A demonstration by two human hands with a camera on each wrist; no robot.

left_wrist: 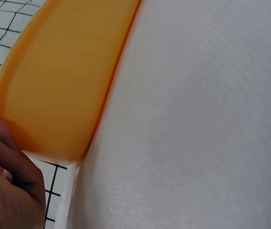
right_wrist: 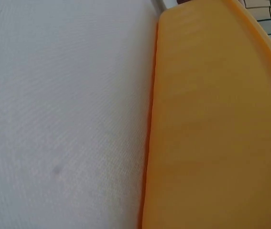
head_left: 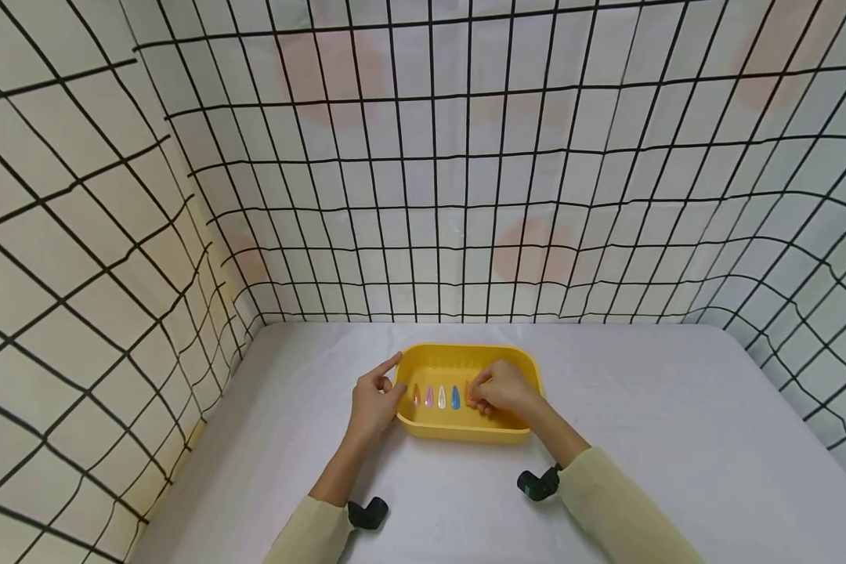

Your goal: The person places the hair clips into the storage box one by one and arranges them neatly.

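Note:
A yellow tray (head_left: pixel 458 432) holds a row of snap hair clips: an orange clip (head_left: pixel 416 394), a pink clip (head_left: pixel 429 396), a white clip (head_left: pixel 442 397) and a blue clip (head_left: pixel 455 397), all lying lengthwise. My left hand (head_left: pixel 376 403) grips the tray's left rim, its thumb over the edge; the left wrist view shows the curled fingers (left_wrist: pixel 18 164) at the tray wall. Inside the tray, my right hand (head_left: pixel 502 385) pinches another orange clip (head_left: pixel 468 389) just right of the blue one, mostly hidden by the fingers. The right wrist view has only the tray's outer wall (right_wrist: pixel 211 124).
The tray stands on a white-covered table (head_left: pixel 641 415). Black grid netting (head_left: pixel 430 159) over white cloth rises behind the table and along both sides. Dark wrist cameras (head_left: pixel 538 484) are strapped below both hands.

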